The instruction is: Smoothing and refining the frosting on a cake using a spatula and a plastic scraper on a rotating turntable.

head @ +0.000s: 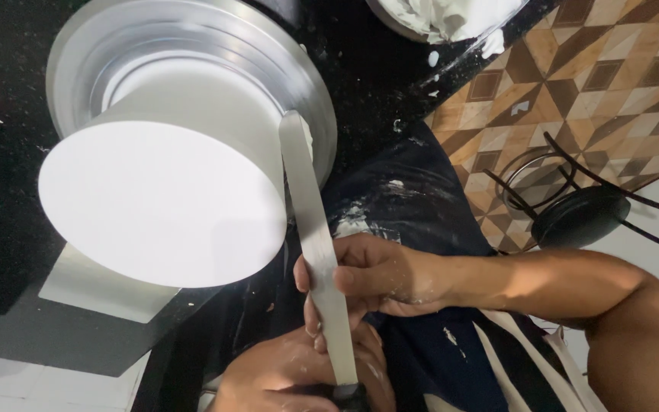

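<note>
Two hands point(368, 278) point(291, 374) hold one spatula point(316, 244) against one white cake point(165, 194).

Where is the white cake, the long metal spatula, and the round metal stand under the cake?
white cake point(162, 202), head view, middle of its flat top.
long metal spatula point(316, 236), head view, middle of the blade.
round metal stand point(310, 91), head view, its right rim.

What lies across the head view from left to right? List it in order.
White cake on a metal turntable → long metal spatula, its blade against the cake's side → right hand gripping the blade → black stool on the patterned floor.
</note>
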